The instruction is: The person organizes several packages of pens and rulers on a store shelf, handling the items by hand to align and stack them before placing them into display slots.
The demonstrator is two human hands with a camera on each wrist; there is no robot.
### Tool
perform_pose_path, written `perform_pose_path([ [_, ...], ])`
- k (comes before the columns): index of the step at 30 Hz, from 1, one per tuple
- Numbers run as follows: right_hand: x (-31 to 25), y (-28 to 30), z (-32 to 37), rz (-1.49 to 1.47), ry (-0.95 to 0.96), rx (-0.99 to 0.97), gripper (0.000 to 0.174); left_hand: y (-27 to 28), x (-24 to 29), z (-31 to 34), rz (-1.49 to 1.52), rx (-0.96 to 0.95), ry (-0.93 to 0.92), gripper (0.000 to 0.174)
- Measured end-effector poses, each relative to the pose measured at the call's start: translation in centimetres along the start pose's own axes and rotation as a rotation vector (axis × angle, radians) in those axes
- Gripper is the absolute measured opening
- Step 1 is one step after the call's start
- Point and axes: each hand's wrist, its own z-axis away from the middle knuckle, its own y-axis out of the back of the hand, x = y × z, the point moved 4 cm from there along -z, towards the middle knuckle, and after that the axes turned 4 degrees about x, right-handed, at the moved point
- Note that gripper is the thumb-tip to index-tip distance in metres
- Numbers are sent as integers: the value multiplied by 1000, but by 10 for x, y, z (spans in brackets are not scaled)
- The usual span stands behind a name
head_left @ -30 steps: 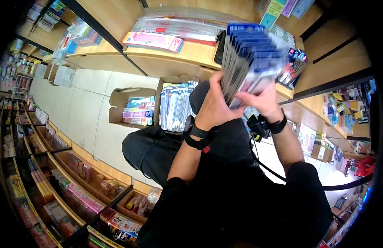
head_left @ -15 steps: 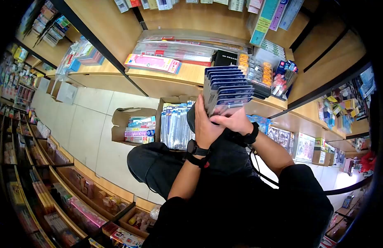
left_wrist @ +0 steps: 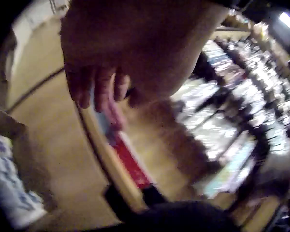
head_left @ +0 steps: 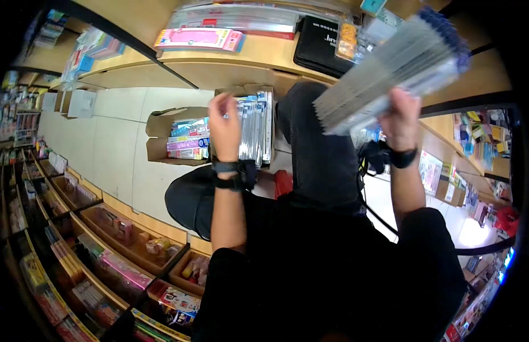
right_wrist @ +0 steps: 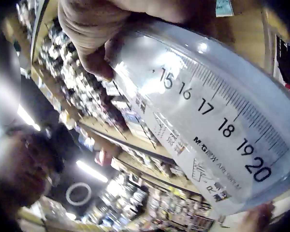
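Observation:
My right hand (head_left: 402, 122) grips a thick stack of packaged rulers (head_left: 384, 74) with dark blue tops, tilted up to the right above my knee. Close up in the right wrist view, the front ruler (right_wrist: 203, 111) is clear, with printed marks from 15 to 20, inside a plastic sleeve. My left hand (head_left: 224, 128) holds nothing; its fingers are loosely bent in the left wrist view. In the head view it overlaps the near side of a cardboard box (head_left: 250, 89) filled with upright slim packs (head_left: 256, 128).
A second cardboard box (head_left: 157, 149) with colourful packs stands on the tiled floor to the left. Ahead, a wooden shelf (head_left: 219, 68) carries a pink pack (head_left: 199, 39), a black case (head_left: 318, 48) and orange-topped items (head_left: 348, 40). Divided display bins (head_left: 133, 239) line the left.
Both hands held the ruler stack before. The left hand has let go and moved left to the boxes, while the right hand has carried the stack up and to the right.

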Motion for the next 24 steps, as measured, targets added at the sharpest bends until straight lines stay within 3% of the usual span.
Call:
perform_pose_path([
  [1, -2, 36, -5, -25, -75, -18, 54, 6, -44, -5, -293, -61, 70, 28],
  [2, -8, 58, -3, -98, -72, 100, 72, 9, -85, -1, -586, -126, 137, 27],
  [3, -21, 49, 1, -331, -82, 42, 51, 0, -120, 13, -604, -270, 72, 32],
  [5, -20, 70, 1, -366, -53, 46, 55, -23, -158, 32, -680, -444, -20, 43],
  [8, -22, 87, 6, -332, -65, 89, 56, -56, -169, 57, -866, -501, -135, 76],
  [10, -24, 92, 5, -295, -70, 75, 56, -61, -182, 66, -1024, -463, 86, 85],
  [11, -24, 88, 1, -369, -94, 23, 56, -61, -186, 68, -1027, -473, 94, 85],
  [12, -29, 87, 2, -248, -97, 166, 86, -57, -188, 68, -1058, -439, 70, 89],
  [13, -30, 80, -2, -263, -109, 153, 87, -52, -191, 68, -1091, -407, 45, 92],
  [20, -20, 81, -16, -390, -95, 96, 91, -38, -204, 70, -989, -397, -2, 87],
  [21, -13, 92, -21, -525, -18, -227, 101, -37, -204, 69, -982, -387, -9, 83],
  [24, -14, 99, -18, -474, -28, -120, 100, -30, -206, 66, -913, -408, -104, 80],
])
